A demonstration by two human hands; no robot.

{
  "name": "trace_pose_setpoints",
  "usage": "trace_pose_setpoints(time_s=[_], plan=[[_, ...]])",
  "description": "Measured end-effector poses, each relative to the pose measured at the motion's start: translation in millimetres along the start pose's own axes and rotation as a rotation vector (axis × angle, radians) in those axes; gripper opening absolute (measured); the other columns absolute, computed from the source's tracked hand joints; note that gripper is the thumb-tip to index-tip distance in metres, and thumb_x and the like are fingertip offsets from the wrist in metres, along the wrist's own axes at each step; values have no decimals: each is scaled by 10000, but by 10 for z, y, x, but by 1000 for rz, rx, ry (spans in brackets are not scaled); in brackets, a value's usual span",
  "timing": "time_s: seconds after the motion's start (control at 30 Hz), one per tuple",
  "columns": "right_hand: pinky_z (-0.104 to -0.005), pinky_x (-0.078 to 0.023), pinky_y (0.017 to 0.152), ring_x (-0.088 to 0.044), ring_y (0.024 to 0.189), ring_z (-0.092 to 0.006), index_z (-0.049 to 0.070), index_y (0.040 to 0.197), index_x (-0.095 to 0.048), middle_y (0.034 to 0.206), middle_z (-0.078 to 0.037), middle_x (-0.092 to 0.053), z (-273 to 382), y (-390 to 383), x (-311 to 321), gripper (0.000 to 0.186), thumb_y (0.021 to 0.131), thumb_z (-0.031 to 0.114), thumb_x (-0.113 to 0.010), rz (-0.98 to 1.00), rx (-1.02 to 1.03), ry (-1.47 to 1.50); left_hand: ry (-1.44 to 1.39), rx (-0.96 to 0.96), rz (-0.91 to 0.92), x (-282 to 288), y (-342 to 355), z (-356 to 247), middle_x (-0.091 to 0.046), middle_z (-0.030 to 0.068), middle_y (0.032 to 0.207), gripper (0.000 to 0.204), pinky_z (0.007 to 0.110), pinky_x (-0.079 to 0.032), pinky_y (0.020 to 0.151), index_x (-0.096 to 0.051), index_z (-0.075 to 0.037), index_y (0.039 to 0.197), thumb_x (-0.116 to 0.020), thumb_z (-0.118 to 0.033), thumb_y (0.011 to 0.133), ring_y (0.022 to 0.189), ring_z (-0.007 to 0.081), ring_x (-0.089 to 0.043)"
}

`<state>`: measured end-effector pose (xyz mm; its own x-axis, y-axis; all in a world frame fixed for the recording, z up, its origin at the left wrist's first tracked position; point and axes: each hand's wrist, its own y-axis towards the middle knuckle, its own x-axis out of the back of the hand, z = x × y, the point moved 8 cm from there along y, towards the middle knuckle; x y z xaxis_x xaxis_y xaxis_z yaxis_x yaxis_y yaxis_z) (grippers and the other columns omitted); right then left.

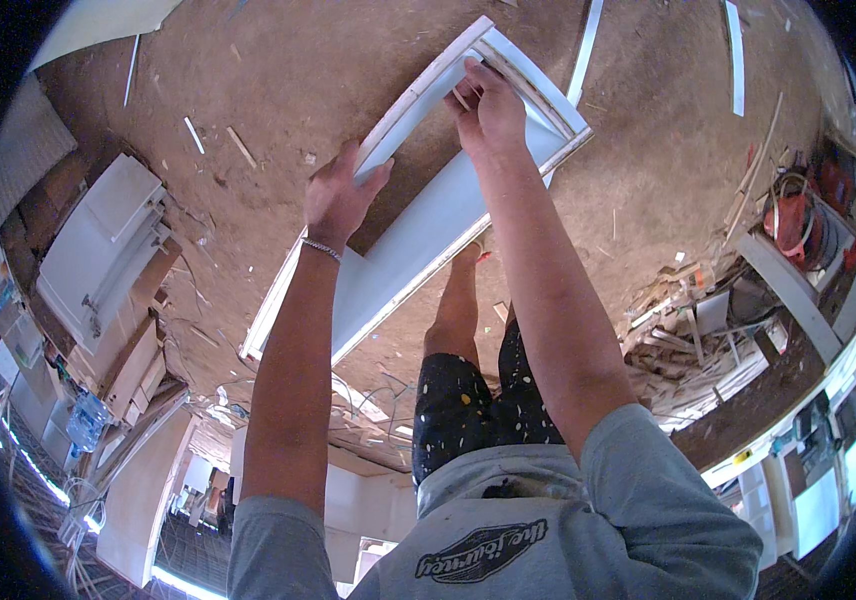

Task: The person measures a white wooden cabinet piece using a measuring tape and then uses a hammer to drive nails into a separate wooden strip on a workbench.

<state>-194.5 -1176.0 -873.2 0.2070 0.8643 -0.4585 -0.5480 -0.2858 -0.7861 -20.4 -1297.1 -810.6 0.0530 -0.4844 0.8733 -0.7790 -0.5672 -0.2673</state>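
Gripping the strip's lower end, the left hand (340,195) steadied one white trim strip (410,120) over one white door panel (418,225) on the dirt floor (278,70); the right hand (488,105) pinched its top. Uneven pressure could have bowed it from the frame.

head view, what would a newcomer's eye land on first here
Two bare arms reach up the middle of the picture to a long white panel standing on a dusty floor. The left hand grips its edge, and the right hand holds its framed top end. Right of that lies a pile of white offcuts.
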Motion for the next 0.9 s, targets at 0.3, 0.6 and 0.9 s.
trace_pose_setpoints(time_s=[0.3,0.6,0.9], plan=[[-418,-519,839,-567,829,-181,103,848,-572,813,-5,-530,-37,89,38,94,914,83,-636,13,-13,37,-5,-2,-22,15,-3,1,-708,183,894,471,463,-570,700,-580,-101,1130,-727,-434,831,812,367,-699],[-452,-528,913,-590,902,-189,91,954,-597,920,-25,-579,-13,4,11,48,923,86,-633,1,-13,6,-13,49,1,-18,18,1,-694,184,1050,550,473,-548,851,-556,-150,1265,-720,-444,831,968,379,-676],[-437,-532,881,-590,832,-173,110,914,-589,807,5,-554,-21,31,34,62,926,117,-649,24,-39,6,46,17,-25,-28,-5,-14,-709,185,897,501,466,-572,700,-590,-91,1150,-717,-463,839,818,363,-704]])
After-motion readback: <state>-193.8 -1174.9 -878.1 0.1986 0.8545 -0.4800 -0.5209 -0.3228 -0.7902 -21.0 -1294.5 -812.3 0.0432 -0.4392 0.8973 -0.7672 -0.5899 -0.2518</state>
